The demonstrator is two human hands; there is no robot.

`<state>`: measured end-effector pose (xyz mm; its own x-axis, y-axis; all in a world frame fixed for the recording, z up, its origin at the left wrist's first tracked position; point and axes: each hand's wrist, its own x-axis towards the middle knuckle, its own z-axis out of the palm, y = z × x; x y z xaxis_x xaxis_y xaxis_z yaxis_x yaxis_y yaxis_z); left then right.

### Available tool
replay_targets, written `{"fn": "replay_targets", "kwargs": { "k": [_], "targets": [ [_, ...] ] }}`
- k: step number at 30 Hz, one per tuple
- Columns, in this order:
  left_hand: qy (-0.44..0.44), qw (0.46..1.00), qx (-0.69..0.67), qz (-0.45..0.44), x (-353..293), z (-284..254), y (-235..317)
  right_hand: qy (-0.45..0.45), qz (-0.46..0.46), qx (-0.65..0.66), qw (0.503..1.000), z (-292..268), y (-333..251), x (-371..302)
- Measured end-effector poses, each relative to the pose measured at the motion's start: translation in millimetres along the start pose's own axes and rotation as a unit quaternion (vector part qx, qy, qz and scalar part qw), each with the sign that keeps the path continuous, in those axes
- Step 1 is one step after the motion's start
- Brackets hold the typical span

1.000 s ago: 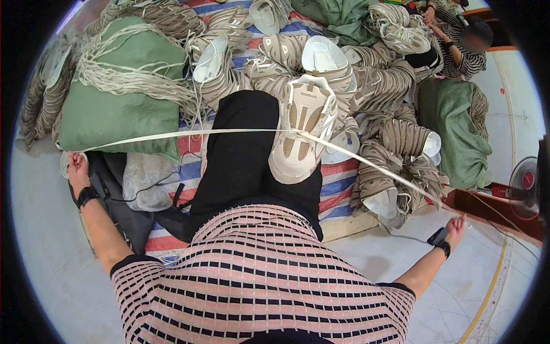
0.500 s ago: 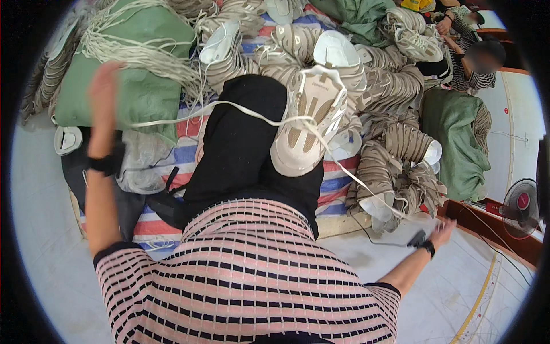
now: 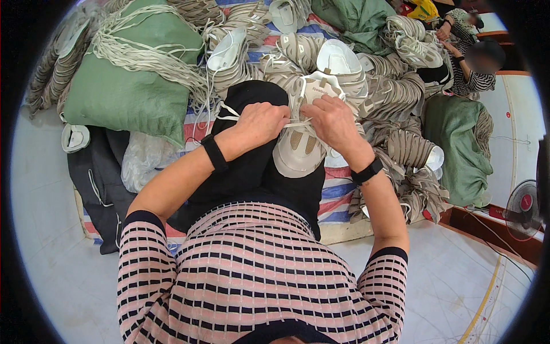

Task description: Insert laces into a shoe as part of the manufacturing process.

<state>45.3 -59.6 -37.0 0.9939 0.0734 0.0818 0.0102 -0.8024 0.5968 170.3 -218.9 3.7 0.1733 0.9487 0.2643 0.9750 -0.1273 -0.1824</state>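
Left hand (image 3: 260, 122), right hand (image 3: 335, 126) pinch lace (image 3: 297, 123), fingers closed, over far edge of lap (image 3: 252, 172): looks limp, light, best gripped beside upper (image 3: 298, 161)!

This looks like a shoe workshop. Nested stacks of uppers (image 3: 395, 94) crowd the top and centre right over a striped sheet (image 3: 338, 189), and one shoe (image 3: 297, 159) lies on a lap mid-frame. Laces (image 3: 150, 64) drape a bulging green sack (image 3: 126, 106) at upper left. A co-worker (image 3: 463, 79) is among more shoes at upper right; a fan (image 3: 522, 209) stands far right.
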Motion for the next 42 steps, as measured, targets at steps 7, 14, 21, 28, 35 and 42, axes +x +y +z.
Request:
{"fn": "replay_targets", "kwargs": {
  "k": [7,14,21,28,35,42],
  "targets": [
    [0.076,0.995,0.051,0.034,1,4,-2,0.020,0.004,0.060,0.998,9,2,-4],
    [0.032,0.997,0.051,0.039,14,8,-5,0.047,0.046,0.134,0.989,26,7,-9],
    [-0.047,0.998,0.005,-0.048,24,-2,1,0.009,0.083,0.189,0.978,27,6,-9],
    [-0.029,0.998,0.048,0.031,27,-8,-15,-0.054,0.101,0.126,0.985,31,5,4],
    [0.000,0.989,0.006,0.151,33,-21,-10,-0.024,0.075,0.197,0.977,36,13,-3],
    [-0.119,0.969,0.032,0.213,50,-31,-21,-0.059,0.065,0.161,0.983,24,8,-1]
  ]
}}
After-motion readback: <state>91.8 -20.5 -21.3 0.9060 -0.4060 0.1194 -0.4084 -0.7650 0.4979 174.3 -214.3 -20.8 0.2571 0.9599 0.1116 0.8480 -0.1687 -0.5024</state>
